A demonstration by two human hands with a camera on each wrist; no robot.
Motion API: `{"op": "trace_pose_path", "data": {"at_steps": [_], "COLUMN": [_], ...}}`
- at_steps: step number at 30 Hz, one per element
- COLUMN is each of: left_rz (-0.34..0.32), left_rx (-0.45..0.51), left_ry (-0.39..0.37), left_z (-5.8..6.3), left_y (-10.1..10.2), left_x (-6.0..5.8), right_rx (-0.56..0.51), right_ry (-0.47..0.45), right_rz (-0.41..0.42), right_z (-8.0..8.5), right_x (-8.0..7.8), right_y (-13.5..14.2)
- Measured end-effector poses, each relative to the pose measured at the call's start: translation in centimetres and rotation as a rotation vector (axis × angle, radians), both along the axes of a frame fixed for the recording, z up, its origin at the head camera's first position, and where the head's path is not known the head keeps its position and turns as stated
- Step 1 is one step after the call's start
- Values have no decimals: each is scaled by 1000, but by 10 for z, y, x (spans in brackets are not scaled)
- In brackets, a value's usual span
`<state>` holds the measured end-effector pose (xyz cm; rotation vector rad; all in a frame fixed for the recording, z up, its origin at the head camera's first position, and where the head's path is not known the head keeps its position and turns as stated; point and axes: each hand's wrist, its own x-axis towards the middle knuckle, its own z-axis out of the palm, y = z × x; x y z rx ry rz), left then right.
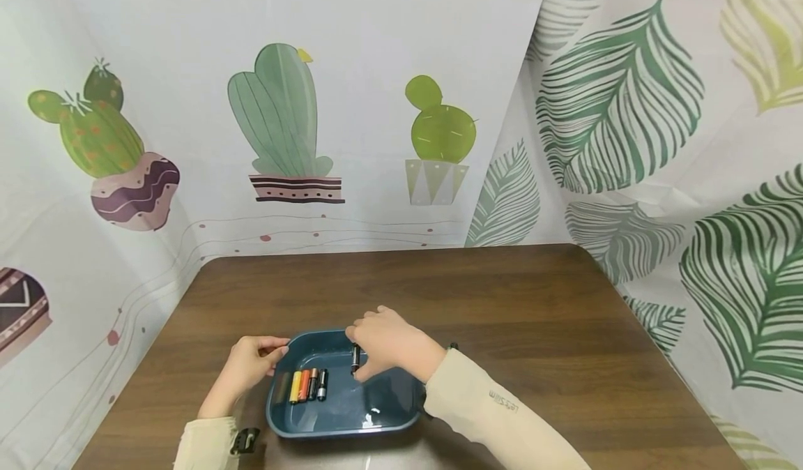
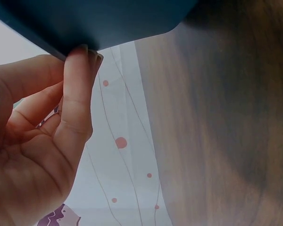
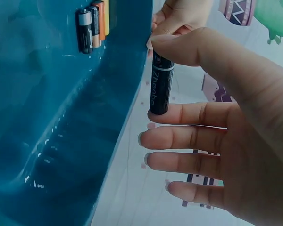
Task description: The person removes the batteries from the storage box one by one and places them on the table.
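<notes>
In the head view, a blue rectangular tray sits near the front of the table. My left hand pinches its left rim between thumb and fingers, as the left wrist view also shows. Over the tray, my right hand holds a black battery by its two ends, thumb on one and index finger on the other. Lying side by side at the tray's left are a yellow battery, an orange battery, a black battery with a copper end and a black battery with a silver end.
The brown wooden table extends behind and to the right of the tray. White cloth printed with cacti and leaves hangs behind and beside it. A dark strap is on the left wrist.
</notes>
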<state>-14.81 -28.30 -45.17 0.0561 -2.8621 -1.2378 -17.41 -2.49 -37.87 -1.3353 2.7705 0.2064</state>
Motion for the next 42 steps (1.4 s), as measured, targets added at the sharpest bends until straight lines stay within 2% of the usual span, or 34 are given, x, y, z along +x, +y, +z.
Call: {"op": "trace_pose_path", "data": {"at_steps": [9,17,31,42], "left_rz": [-1,2,-1,-6], "left_rx": [-13,-11,-16,-2], "left_ry": [5,3,0,7], "left_z": [3,2,3,3], "left_y": [-1,-1,-1,0], "left_x": [1,-1,0,1], "right_rx": [-117,-133,-215,-264], "right_ry": [20,21,53,12], "right_rz": [-16,-37,-69,-135], "right_z": [4,7,-1,-9], "right_x": [-3,-5,-11,-15], "right_y": [27,44,77,114]}}
